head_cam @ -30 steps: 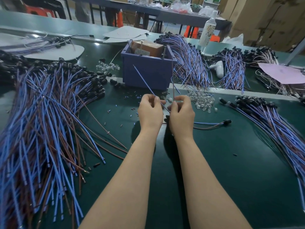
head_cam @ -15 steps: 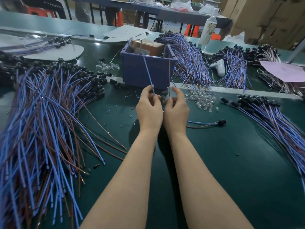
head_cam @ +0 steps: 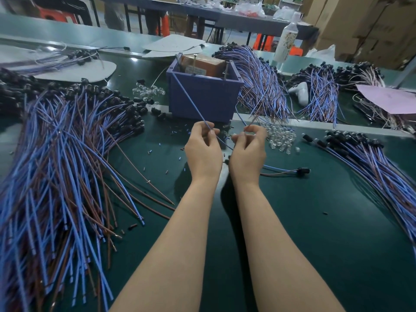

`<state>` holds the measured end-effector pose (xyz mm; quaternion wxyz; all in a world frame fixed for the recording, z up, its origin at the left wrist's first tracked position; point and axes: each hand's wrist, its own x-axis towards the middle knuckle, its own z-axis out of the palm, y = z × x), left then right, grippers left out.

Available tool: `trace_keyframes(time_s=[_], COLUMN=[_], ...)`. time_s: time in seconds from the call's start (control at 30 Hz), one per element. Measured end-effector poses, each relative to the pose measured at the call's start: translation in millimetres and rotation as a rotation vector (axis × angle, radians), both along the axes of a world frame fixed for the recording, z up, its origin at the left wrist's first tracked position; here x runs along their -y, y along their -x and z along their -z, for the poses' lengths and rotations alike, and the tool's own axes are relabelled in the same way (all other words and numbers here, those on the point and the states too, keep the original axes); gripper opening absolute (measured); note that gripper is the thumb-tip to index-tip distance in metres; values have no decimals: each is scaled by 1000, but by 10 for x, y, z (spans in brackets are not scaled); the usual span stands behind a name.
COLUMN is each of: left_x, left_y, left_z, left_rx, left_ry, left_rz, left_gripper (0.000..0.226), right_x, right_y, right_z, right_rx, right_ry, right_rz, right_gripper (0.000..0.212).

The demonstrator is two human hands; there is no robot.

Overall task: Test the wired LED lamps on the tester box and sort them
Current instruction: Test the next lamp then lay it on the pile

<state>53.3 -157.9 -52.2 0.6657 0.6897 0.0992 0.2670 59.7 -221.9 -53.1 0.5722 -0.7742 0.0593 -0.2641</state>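
Note:
The purple tester box (head_cam: 203, 97) stands on the green mat with metal pins rising from its rim. My left hand (head_cam: 203, 149) pinches a blue wire (head_cam: 186, 95) that slants up to the box's left rim. Just to the right, my right hand (head_cam: 247, 152) pinches a thin brown wire (head_cam: 253, 119) in front of the box. Both wires belong to one lamp; its head is hidden between my hands. Another wired lamp (head_cam: 286, 171) lies flat on the mat right of my right wrist.
A large pile of blue and brown wired lamps (head_cam: 58, 167) covers the left. Another row of wired lamps (head_cam: 369, 158) lies at the right. Loose clear LEDs (head_cam: 280, 137) sit by the box. More bundles, a bottle (head_cam: 287, 40) and pink paper (head_cam: 389, 97) are behind.
My hands have drawn apart. The blue wire now leans left up to the box rim, and the brown wire has dropped from upright to a short slant by my right fingers.

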Motion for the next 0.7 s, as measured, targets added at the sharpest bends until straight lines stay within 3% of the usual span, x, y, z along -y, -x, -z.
trace_keyframes(time_s=[0.3, 0.5, 0.7], left_x=[-3, 5, 17], left_y=[-65, -101, -92], left_z=[55, 81, 71], left_rx=[-56, -67, -62], left_ry=[-28, -98, -125], left_rz=[26, 43, 28], left_gripper=[12, 44, 47], right_x=[-17, -35, -41], right_y=[-15, -38, -34], right_z=[12, 7, -1], right_rx=[-56, -31, -63], right_ry=[154, 207, 236], right_rz=[-76, -102, -121], right_gripper=[19, 40, 47])
